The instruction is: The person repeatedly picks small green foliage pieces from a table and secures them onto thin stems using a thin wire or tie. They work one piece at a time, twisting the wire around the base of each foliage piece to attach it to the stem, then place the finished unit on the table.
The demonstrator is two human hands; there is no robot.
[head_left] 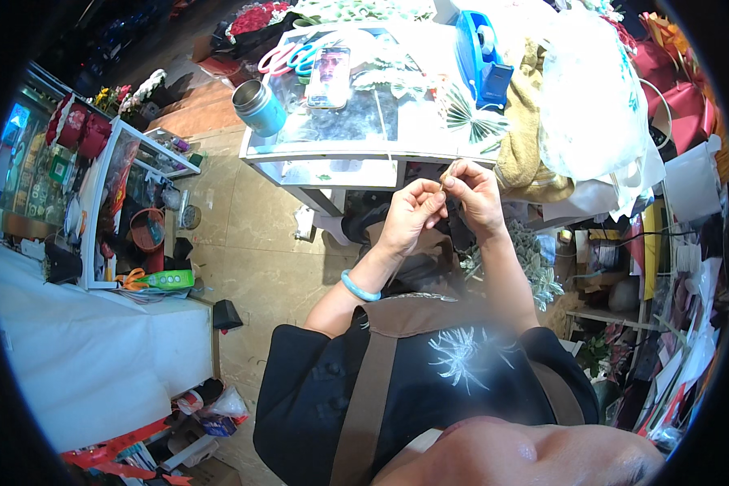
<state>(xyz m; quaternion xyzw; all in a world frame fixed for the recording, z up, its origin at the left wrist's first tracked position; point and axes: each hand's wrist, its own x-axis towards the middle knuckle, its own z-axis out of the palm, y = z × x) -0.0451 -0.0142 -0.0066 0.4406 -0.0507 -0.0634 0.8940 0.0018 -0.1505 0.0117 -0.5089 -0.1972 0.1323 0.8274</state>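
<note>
My left hand (411, 215) and my right hand (476, 198) meet just in front of the white table's edge (324, 155). Both are closed in a pinch, fingertips touching or nearly so. Between them shows a thin brownish sliver (442, 183), too small to name. A pale blue-green bangle (360, 287) circles my left wrist. On the table beyond lie a pleated green leaf fan (471, 120) and a phone (329, 78). A blue tape dispenser (483, 61) stands farther back.
A blue metal cup (259, 108) stands at the table's left corner, near pink- and blue-handled scissors (290, 59). At right, a mustard cloth (528, 142) hangs by a white plastic bag (591, 101). Grey-green foliage (530, 259) sits below my right forearm. A white-covered surface (81, 332) lies left.
</note>
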